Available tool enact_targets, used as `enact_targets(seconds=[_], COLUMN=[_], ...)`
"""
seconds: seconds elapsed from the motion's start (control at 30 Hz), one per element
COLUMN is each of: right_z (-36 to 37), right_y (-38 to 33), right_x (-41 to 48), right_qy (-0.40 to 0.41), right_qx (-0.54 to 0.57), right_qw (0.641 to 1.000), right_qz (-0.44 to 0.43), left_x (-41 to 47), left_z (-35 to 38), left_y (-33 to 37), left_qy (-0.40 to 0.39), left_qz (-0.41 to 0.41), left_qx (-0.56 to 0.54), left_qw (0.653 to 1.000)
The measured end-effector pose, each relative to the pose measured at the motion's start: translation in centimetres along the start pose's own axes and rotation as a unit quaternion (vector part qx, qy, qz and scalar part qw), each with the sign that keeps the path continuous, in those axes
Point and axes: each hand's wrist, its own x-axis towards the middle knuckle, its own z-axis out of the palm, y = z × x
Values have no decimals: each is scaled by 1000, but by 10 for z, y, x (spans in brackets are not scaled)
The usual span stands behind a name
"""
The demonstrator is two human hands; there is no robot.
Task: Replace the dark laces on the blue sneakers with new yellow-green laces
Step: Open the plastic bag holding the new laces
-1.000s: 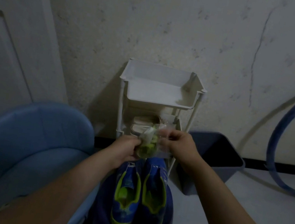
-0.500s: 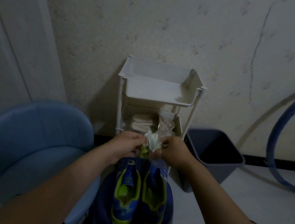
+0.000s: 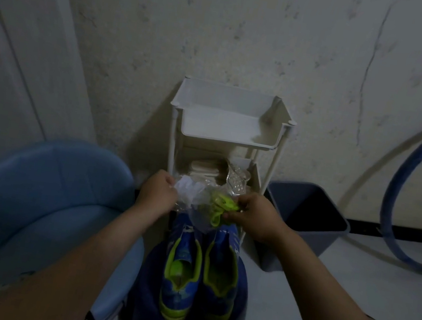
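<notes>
Two blue sneakers [image 3: 199,272] with yellow-green lining stand side by side on a dark blue stool [image 3: 144,302], toes away from me. Above their toes my left hand [image 3: 158,193] grips a crumpled clear plastic wrapper [image 3: 190,195]. My right hand [image 3: 253,214] pinches a bundle of yellow-green laces [image 3: 220,206], which sticks out of the wrapper's right side. The sneakers' toe ends are hidden behind the wrapper and my hands.
A white tiered rack [image 3: 227,123] stands against the wall straight ahead, with pale items on its lower shelf. A light blue padded chair [image 3: 39,192] is at my left. A dark bin [image 3: 305,226] sits at the right, and a blue hoop [image 3: 407,178] leans on the wall.
My hands have moved apart. The yellow-green laces, earlier bunched inside the wrapper between both hands, now show outside it in my right hand.
</notes>
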Motion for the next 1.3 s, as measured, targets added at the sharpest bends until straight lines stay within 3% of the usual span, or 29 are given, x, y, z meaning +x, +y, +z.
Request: enact_targets(seconds=[0.13, 0.23, 0.37, 0.47, 0.63, 0.7, 0.77, 0.87, 0.93, 1.03, 1.2, 1.3], right_z=[7, 14, 26, 41, 35, 19, 5, -2, 1, 1, -15, -25], right_y=[9, 13, 9, 6, -5, -6, -6, -2, -6, -8, 3, 19], right_x=[-6, -9, -14, -16, -12, -9, -6, -3, -3, -7, -14, -17], right_qy=[-174, -248, -291, -281, -302, -262, -143, -12, -23, -23, 45, 58], right_qx=[-97, -149, -233, -298, -272, -231, -165, 38, 184, 260, 318, 297], right_qw=[979, 955, 926, 911, 912, 934, 973, 996, 981, 965, 946, 952], right_qz=[46, 72, 68, 48, 59, 75, 78, 81, 62, 35, 42, 50], left_x=[0, -2, 1, 2, -1, -3, -5, -6, -7, -8, -6, -10], left_z=[-3, -3, -5, -7, -6, -6, -5, -2, 1, 4, 23, 43], left_y=[6, 9, 10, 10, 10, 11, 13, 18, 23, 33, 45, 56], left_qy=[11, 8, 34, 8, -68, -93, -118, -153, -190, -227, -100, -89], left_qz=[31, 51, 46, 34, 39, 51, 71, 94, 101, 101, 91, 145], left_qx=[2, -14, -35, -49, -86, -94, -102, -114, -126, -152, -117, -36], left_qw=[999, 999, 998, 998, 993, 990, 985, 977, 968, 957, 984, 985])
